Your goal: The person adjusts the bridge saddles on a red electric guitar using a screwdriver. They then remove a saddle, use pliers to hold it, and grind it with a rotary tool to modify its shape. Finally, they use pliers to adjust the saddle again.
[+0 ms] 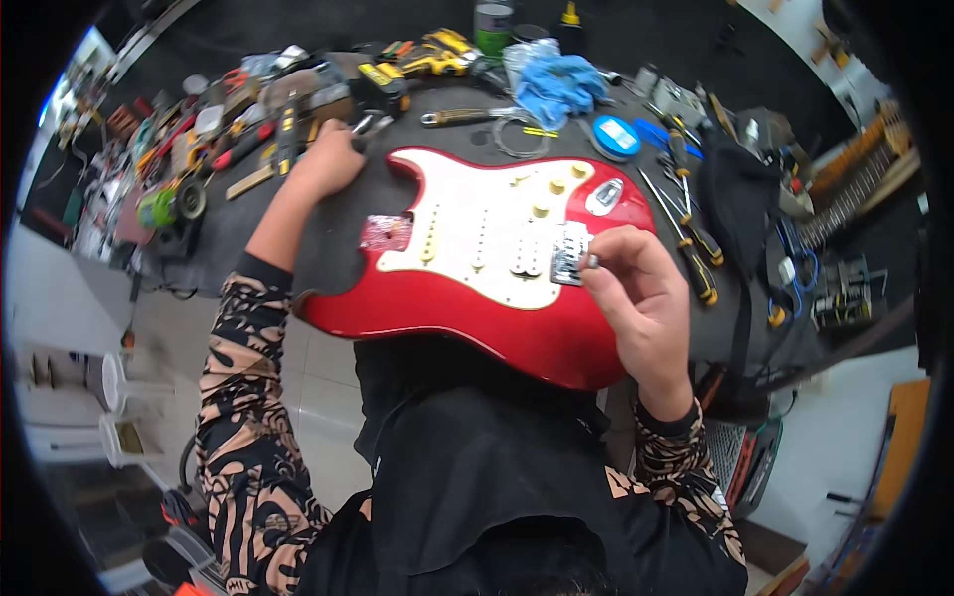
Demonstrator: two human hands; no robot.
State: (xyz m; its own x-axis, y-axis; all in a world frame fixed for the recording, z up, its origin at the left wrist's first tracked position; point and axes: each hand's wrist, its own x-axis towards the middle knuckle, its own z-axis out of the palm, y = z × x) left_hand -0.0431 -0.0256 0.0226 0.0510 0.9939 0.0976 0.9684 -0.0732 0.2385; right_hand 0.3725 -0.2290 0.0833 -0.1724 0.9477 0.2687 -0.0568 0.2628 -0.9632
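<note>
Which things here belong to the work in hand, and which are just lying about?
In the work, it seems:
small metal piece, pinched in the right hand
red guitar body
white pickguard
metal bridge

Apparently lying about:
blue cloth
yellow-and-black drill
round blue container

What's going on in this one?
A person is working on a red electric guitar body lying on a dark workbench. The right hand pinches a small metal piece by the bridge. The left hand is among the tools beyond the body; its grip is unclear. The white pickguard and control knobs are in place, but no neck is fitted.
</note>
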